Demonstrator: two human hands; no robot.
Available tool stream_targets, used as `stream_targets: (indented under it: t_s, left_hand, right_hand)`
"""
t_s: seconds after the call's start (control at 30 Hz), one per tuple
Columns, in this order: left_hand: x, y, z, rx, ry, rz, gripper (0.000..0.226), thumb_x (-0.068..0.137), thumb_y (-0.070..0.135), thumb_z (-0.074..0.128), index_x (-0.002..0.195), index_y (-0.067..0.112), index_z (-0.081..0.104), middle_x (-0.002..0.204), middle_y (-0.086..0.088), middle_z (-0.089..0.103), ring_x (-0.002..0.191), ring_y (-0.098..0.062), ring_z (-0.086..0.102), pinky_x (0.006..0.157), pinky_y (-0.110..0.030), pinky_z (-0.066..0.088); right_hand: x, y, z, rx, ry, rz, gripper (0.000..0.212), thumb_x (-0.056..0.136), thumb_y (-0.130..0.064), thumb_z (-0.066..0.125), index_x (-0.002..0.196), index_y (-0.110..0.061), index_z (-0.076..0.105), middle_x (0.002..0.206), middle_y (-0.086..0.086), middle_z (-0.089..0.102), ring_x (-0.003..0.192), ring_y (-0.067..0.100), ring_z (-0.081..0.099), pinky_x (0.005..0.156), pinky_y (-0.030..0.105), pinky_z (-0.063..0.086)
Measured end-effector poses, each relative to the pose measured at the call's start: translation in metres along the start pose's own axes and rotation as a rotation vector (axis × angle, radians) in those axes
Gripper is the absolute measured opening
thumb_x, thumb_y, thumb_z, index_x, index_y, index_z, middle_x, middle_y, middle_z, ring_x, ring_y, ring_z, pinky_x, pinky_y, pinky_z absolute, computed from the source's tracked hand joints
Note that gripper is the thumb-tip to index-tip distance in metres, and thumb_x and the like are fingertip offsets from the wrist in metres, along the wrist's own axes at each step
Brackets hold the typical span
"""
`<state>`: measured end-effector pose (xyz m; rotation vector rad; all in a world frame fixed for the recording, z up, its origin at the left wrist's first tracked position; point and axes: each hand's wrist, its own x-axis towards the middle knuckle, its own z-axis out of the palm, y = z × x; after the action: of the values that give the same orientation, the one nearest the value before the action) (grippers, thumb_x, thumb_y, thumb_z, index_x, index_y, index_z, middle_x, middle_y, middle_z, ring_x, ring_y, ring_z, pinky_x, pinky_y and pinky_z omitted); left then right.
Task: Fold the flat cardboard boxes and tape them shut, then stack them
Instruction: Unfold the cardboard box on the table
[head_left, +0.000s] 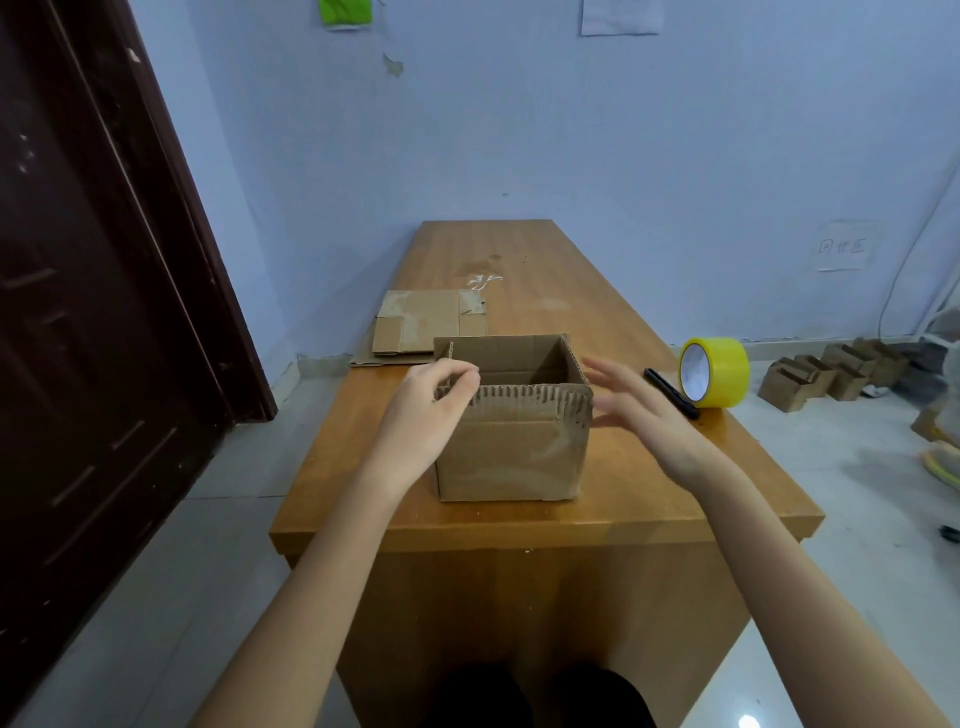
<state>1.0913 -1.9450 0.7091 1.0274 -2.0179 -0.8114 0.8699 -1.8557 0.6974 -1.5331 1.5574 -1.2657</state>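
A: Status, frame centre?
B: Table (561, 514) runs up the middle; open box (511, 452) stands upright near its front edge; flat boxes (426, 325) lie behind it, upper left.

A: Right side?
B: Tape (719, 371) on edge; black pen (671, 393) just beside it.

A: Hands?
B: Left hand (434, 410) pinches the box's left top corner; right hand (644, 410) spread, fingers straight, beside the right wall; contact cannot be told.

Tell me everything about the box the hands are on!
The box is plain brown corrugated cardboard, standing upright on the wooden table with its top open and empty inside. Its near top edge shows wavy fluting. The left hand pinches its near left corner. The right hand, fingers spread, is by its right side; touch unclear.
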Motion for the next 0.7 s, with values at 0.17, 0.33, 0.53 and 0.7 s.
stream_targets:
  t_s: [0.17,0.33,0.53,0.7]
  left_hand:
    - [-0.003,0.006,-0.008,-0.024,-0.136,-0.027,0.041,0.092,0.038,0.055,0.132,0.038,0.045,0.149,0.008,0.033,0.135,-0.011,0.029,0.098,-0.026,0.027]
    - [-0.007,0.001,-0.012,-0.019,-0.205,-0.005,0.081,0.078,0.037,0.072,0.144,0.043,0.026,0.156,0.011,0.018,0.141,-0.013,0.020,0.111,-0.037,0.025]
    - [-0.015,-0.014,0.002,-0.010,-0.301,-0.075,0.099,0.080,0.051,0.065,0.145,0.047,-0.009,0.157,0.017,-0.005,0.144,-0.010,0.007,0.115,-0.039,0.020]
    - [-0.019,-0.020,0.007,0.065,-0.297,0.020,0.096,0.075,0.064,0.053,0.148,0.040,-0.004,0.152,0.028,-0.015,0.140,0.005,-0.011,0.118,-0.040,0.007]
  right_hand:
    - [0.008,-0.029,0.012,-0.087,0.156,-0.034,0.062,0.088,-0.052,0.051,0.143,-0.029,0.037,0.138,-0.004,0.049,0.121,0.015,0.052,0.096,0.036,0.049]
    - [0.011,-0.020,0.017,-0.279,0.156,-0.094,0.059,0.091,-0.035,0.060,0.143,-0.032,0.033,0.141,-0.008,0.045,0.121,0.007,0.044,0.091,0.027,0.046]
    - [0.003,0.002,0.019,-0.288,0.149,-0.115,0.060,0.092,-0.035,0.057,0.146,-0.026,0.033,0.144,-0.010,0.040,0.132,0.006,0.037,0.097,0.023,0.043]
    - [-0.008,0.017,0.025,-0.449,0.050,-0.164,0.060,0.096,-0.052,0.036,0.149,-0.025,0.028,0.156,-0.016,0.020,0.142,-0.005,0.012,0.113,0.018,0.013]
